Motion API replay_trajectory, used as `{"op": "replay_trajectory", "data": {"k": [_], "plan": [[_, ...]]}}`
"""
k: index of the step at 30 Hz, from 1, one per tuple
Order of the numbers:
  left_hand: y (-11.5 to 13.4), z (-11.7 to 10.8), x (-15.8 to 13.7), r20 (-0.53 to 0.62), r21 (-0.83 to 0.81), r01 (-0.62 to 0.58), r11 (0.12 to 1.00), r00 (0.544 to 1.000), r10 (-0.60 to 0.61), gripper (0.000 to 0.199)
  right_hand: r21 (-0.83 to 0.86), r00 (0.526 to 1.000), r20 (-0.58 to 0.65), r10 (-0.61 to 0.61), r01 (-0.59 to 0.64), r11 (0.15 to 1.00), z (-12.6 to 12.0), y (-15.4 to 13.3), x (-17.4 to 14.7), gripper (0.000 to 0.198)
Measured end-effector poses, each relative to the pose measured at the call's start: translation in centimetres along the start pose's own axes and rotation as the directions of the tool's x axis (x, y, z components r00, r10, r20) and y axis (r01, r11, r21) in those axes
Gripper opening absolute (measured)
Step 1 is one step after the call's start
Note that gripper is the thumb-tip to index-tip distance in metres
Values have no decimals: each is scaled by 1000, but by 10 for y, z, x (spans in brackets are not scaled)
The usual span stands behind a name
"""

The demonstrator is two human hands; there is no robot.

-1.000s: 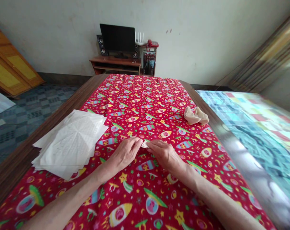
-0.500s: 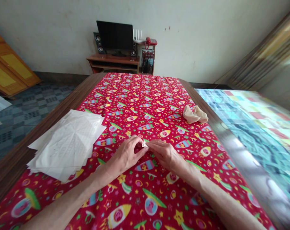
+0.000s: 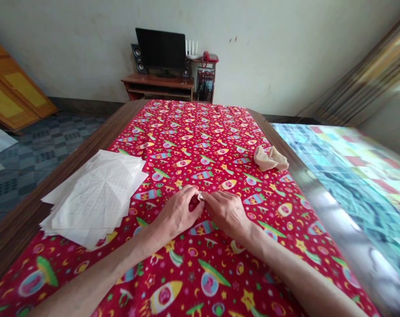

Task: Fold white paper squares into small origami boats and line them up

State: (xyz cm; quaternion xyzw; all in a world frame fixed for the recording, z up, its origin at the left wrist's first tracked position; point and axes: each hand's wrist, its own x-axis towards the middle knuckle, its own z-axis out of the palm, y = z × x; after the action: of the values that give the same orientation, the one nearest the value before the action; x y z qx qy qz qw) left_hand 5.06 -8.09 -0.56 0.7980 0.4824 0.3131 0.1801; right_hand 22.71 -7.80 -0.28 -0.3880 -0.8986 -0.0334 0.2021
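Between my fingertips is a small white folded piece of paper [image 3: 200, 196], mostly hidden by the fingers. My left hand [image 3: 181, 209] pinches it from the left, thumb and forefinger forming a loop. From the right, my right hand [image 3: 226, 211] closes on its other side with the fingers bunched together. Both hands are low over the red patterned cloth [image 3: 166, 198]. To the left lies a loose stack of creased white paper sheets [image 3: 94, 198]. A cream-coloured folded paper shape [image 3: 270, 158] rests on the cloth to the right, beyond my right hand.
The cloth covers a brown wooden table [image 3: 97, 136]. Beyond its far end are a monitor [image 3: 160, 48], speakers and a red telephone [image 3: 209, 57] on a desk [image 3: 156, 81]. A bed with patterned covers [image 3: 345, 176] stands along the right, a yellow cabinet [image 3: 18, 88] at far left.
My right hand's fingers have curled in more and drawn closer around the small paper. The left hand keeps its pinch. The whole view has shifted slightly.
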Motion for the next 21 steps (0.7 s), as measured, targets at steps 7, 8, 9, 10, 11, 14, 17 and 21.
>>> {"op": "replay_trajectory", "data": {"k": [7,8,9,10,11,14,17,21], "plan": [[10,2,0,-79,-54,115,992,990,-119,22,-88,988,-151,22,-36,995,-3,-11,6,17],[12,2,0,-95,-47,106,993,989,-110,25,-71,985,-171,22,-34,997,-3,-12,5,18],[13,2,0,-113,-31,87,996,989,-90,27,-51,981,-194,28,-38,998,-3,-12,5,18],[14,2,0,-128,-13,69,998,989,-70,28,-30,975,-217,41,-48,998,-3,-12,5,18],[14,2,0,-136,3,52,999,989,-51,27,-5,970,-237,60,-63,998,-3,-12,5,18],[11,0,0,-121,17,19,1000,992,-17,28,84,962,-233,141,-125,989,-3,-13,5,20],[5,1,0,-99,6,-10,1000,995,10,31,135,968,-177,179,-156,978,-3,-13,6,19],[-1,6,-1,-89,0,-34,999,995,34,40,124,974,-118,192,-177,976,-4,-12,6,16]]}}
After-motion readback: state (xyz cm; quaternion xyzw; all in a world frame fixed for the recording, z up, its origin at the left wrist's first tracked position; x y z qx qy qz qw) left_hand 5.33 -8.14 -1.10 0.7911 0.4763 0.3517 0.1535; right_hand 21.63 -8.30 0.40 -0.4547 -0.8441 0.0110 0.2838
